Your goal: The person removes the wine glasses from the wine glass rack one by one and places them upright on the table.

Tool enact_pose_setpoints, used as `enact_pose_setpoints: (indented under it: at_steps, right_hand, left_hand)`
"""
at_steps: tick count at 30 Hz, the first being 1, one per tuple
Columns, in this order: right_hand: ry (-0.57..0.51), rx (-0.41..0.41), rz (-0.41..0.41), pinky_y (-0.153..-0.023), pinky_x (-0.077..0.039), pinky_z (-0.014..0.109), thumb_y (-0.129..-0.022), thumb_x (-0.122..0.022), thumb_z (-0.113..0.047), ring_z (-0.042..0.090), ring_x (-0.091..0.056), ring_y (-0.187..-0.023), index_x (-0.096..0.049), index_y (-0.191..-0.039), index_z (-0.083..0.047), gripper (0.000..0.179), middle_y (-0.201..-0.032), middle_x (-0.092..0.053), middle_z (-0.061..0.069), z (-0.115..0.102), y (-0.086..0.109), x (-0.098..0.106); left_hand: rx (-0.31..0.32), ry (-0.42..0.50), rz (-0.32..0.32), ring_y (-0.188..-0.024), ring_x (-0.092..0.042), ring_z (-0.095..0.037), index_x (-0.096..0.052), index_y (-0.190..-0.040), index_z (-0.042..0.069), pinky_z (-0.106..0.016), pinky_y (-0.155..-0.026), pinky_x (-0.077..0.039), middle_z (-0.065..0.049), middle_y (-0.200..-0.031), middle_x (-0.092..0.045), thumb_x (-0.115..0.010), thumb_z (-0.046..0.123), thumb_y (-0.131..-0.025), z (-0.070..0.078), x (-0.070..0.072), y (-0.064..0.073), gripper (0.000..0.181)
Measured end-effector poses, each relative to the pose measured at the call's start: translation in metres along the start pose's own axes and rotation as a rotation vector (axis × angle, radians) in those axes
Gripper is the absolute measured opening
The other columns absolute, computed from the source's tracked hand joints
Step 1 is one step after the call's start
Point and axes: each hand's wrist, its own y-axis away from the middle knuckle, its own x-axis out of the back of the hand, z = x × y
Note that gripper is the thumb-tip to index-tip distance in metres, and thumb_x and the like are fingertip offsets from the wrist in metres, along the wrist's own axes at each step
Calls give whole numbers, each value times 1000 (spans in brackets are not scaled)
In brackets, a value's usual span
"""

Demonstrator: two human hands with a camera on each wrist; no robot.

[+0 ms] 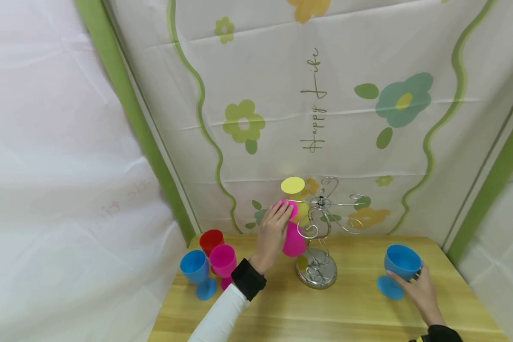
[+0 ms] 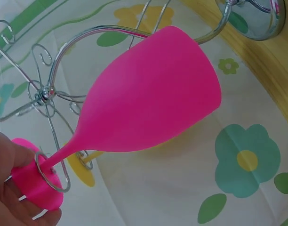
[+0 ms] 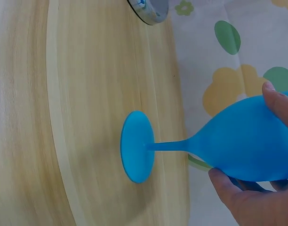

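My left hand (image 1: 275, 233) grips the round foot of a pink goblet (image 2: 148, 94), which hangs bowl-down from the metal glass rack (image 1: 320, 204). In the left wrist view, a curled wire hook (image 2: 52, 174) goes around the goblet's stem just by the foot. Behind it a yellow goblet (image 1: 292, 185) hangs upside down on another arm, largely covered by the pink one in the left wrist view. On the right, my right hand (image 1: 421, 289) holds a blue goblet (image 3: 243, 139) around its bowl. That goblet is upright, its foot low over the wooden table (image 1: 355, 313).
At the table's left stand a red goblet (image 1: 211, 240), another blue goblet (image 1: 194, 267) and another pink goblet (image 1: 223, 260), close together and upright. The rack's round chrome base (image 1: 316, 275) sits mid-table, with several curled arms spreading above. A flowered cloth (image 1: 273, 118) hangs behind.
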Motion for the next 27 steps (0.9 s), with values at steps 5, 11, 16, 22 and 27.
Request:
enact_pose_setpoints:
  at_steps: [5,11,16,22,27]
  right_hand:
    - [-22,-18,35,-113,-29,77,-93,-73,-44,65,-21,-144,16,-159,3,121,-161,-7,43,2,-1,-3]
    - [-34,-27,57,-112,-28,79,-93,-73,-44,65,-20,-144,13,-159,4,119,-161,-7,43,3,2,-4]
    - [-20,-37,52,-112,-27,79,-93,-73,-44,65,-20,-144,13,-158,6,119,-161,-7,43,2,3,-6]
    - [-24,-32,49,-113,-27,78,-93,-73,-44,64,-20,-145,13,-159,5,118,-162,-6,42,0,1,-8]
    - [-20,-28,43,-113,-27,78,-93,-73,-44,65,-21,-144,12,-158,7,119,-161,-7,43,2,0,-9]
  left_hand:
    - [16,31,20,-136,-59,-25,-64,-139,11,-42,-117,-45,-6,-141,-65,-75,5,-90,-5,0,1,51]
    - [37,41,-3,-136,-58,-28,-62,-140,8,-45,-116,-46,-9,-142,-64,-70,9,-96,-8,-1,-1,45]
    - [45,74,2,-135,-59,-33,-63,-138,4,-50,-115,-46,-14,-141,-65,-66,13,-99,-8,0,-4,40]
    - [64,125,3,-135,-59,-34,-65,-136,3,-50,-115,-46,-16,-139,-65,-61,18,-103,-8,1,-11,36]
    - [96,125,-2,-132,-62,-33,-68,-132,4,-48,-115,-47,-15,-136,-67,-63,19,-103,-6,0,-16,33]
